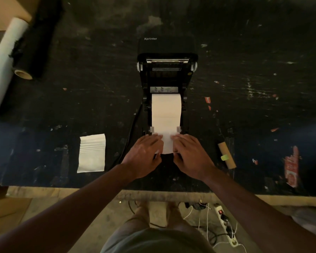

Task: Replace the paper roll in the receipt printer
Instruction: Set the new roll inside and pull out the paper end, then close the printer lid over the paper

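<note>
Dim light leaves the black, scuffed desk (244, 70) murky, its far edge lost in shadow. At the centre sits the receipt printer (167, 73) with its lid (167, 45) swung open toward 12 o'clock; the lid is nearly swallowed by the dark, only the "Xprinter" lettering readable. Inside the bay lies the paper roll (166, 110), its strip drawn toward 6 o'clock over the front edge. The left hand (144, 154) and right hand (192, 154) rest on either side of that strip, fingers (153, 138) extended and close together, flat on the paper; the thumbs tuck underneath, so any pinch cannot be told. At 3 o'clock lies an empty cardboard core (226, 155) with a green tag. At 9 o'clock lies a white folded sheet (91, 153). At 10 o'clock a large white roll (5, 66) is cut off by the frame.
</note>
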`<state>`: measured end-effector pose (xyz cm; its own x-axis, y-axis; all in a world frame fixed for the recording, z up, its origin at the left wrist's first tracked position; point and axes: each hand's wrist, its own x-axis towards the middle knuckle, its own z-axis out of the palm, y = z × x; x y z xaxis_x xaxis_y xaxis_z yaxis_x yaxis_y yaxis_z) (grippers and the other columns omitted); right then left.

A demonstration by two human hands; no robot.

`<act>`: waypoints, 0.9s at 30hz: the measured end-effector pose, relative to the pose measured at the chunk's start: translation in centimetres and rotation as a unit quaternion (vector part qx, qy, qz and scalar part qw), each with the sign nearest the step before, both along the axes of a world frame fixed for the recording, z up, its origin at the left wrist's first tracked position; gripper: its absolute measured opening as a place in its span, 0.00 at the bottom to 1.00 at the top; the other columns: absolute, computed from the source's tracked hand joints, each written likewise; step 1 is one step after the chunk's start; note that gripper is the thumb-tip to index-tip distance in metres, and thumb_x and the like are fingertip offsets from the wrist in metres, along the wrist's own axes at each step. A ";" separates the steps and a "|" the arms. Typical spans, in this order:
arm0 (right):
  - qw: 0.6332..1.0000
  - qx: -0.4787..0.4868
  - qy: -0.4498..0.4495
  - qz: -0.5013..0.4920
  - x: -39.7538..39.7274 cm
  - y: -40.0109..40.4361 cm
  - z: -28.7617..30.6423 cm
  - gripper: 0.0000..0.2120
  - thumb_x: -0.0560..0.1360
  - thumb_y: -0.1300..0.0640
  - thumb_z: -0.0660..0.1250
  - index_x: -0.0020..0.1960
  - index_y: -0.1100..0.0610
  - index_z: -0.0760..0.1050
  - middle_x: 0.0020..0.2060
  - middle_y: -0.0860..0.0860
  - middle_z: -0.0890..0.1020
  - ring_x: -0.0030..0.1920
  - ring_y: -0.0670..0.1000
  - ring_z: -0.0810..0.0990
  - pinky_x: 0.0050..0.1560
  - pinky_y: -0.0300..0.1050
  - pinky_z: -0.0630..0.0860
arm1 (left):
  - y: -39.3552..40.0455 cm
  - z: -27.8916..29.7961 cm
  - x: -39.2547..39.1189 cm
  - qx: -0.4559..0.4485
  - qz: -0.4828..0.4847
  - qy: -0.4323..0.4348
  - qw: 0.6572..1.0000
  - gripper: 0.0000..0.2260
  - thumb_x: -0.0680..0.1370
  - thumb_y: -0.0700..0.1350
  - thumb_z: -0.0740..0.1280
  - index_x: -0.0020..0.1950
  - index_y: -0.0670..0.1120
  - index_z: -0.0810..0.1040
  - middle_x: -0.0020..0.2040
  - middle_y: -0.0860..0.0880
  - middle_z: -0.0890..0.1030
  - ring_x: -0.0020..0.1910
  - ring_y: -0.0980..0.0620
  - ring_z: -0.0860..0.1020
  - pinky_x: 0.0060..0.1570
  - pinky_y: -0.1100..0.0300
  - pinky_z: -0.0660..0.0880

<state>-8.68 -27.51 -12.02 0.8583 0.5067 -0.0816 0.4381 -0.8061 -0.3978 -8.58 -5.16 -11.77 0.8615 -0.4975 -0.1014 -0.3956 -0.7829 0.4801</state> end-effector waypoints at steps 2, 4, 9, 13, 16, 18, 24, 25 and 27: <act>1.000 0.011 0.000 -0.002 -0.4 -0.1 0.1 0.08 0.78 0.57 0.65 0.56 0.58 0.76 0.69 0.59 0.79 0.73 0.59 0.74 0.77 0.60 0.66 | 0.0 0.2 -0.5 0.000 0.001 0.003 1.000 0.09 0.78 0.44 0.70 0.58 0.47 0.78 0.75 0.41 0.75 0.78 0.43 0.69 0.78 0.50 0.57; 1.000 0.015 0.001 0.000 -0.8 -0.2 0.1 0.07 0.78 0.56 0.65 0.55 0.56 0.76 0.69 0.58 0.79 0.73 0.58 0.74 0.76 0.59 0.67 | 0.0 0.4 -0.8 -0.001 0.002 0.007 1.000 0.10 0.78 0.45 0.70 0.59 0.47 0.78 0.75 0.41 0.76 0.77 0.43 0.70 0.78 0.50 0.57; 1.000 0.017 0.010 0.004 -0.6 -0.4 0.5 0.07 0.77 0.53 0.64 0.53 0.53 0.74 0.67 0.55 0.80 0.72 0.56 0.74 0.76 0.55 0.65 | 0.2 1.0 -0.8 0.004 -0.004 0.011 1.000 0.14 0.79 0.48 0.69 0.64 0.47 0.78 0.74 0.43 0.77 0.76 0.44 0.72 0.79 0.45 0.63; 0.993 0.089 0.062 -0.045 0.5 -0.7 2.5 0.19 0.73 0.38 0.68 0.58 0.48 0.75 0.65 0.48 0.81 0.68 0.49 0.75 0.71 0.51 0.68 | 0.7 2.6 0.1 -0.079 0.064 0.048 0.994 0.17 0.77 0.61 0.65 0.61 0.54 0.77 0.68 0.50 0.80 0.69 0.52 0.77 0.70 0.51 0.73; 0.959 0.212 0.057 -0.177 4.5 -1.0 5.3 0.16 0.76 0.42 0.69 0.58 0.50 0.77 0.56 0.47 0.82 0.58 0.46 0.80 0.59 0.45 0.77 | 1.7 4.3 3.7 -0.187 0.192 0.039 0.963 0.10 0.80 0.52 0.69 0.60 0.51 0.78 0.57 0.55 0.83 0.58 0.59 0.82 0.59 0.56 0.81; 0.921 0.291 0.008 -0.259 8.5 -1.2 7.3 0.10 0.79 0.52 0.69 0.57 0.56 0.78 0.51 0.47 0.83 0.50 0.41 0.82 0.53 0.42 0.82 | 2.5 5.6 7.3 -0.236 0.285 0.018 0.929 0.09 0.81 0.45 0.69 0.60 0.50 0.79 0.51 0.62 0.83 0.52 0.67 0.82 0.52 0.67 0.81; 0.890 0.285 0.035 -0.355 20.6 0.0 13.0 0.21 0.82 0.45 0.64 0.70 0.55 0.76 0.56 0.48 0.84 0.52 0.38 0.82 0.53 0.33 0.75 | 2.7 10.3 19.2 -0.264 0.397 0.024 0.879 0.22 0.79 0.57 0.65 0.71 0.50 0.77 0.54 0.55 0.85 0.54 0.65 0.82 0.53 0.73 0.76; 0.897 0.266 0.060 -0.348 21.7 0.3 13.6 0.19 0.82 0.43 0.62 0.65 0.53 0.79 0.56 0.50 0.84 0.56 0.45 0.82 0.57 0.42 0.75 | 2.4 10.9 20.4 -0.265 0.390 0.062 0.880 0.24 0.78 0.59 0.65 0.71 0.50 0.78 0.60 0.48 0.86 0.61 0.53 0.83 0.62 0.61 0.78; 0.903 0.251 0.070 -0.342 22.5 0.7 14.4 0.17 0.82 0.42 0.61 0.45 0.51 0.80 0.43 0.49 0.82 0.47 0.48 0.82 0.52 0.49 0.75 | 2.1 11.5 21.4 -0.258 0.377 0.102 0.884 0.25 0.75 0.64 0.65 0.65 0.50 0.83 0.62 0.42 0.85 0.64 0.42 0.82 0.67 0.47 0.77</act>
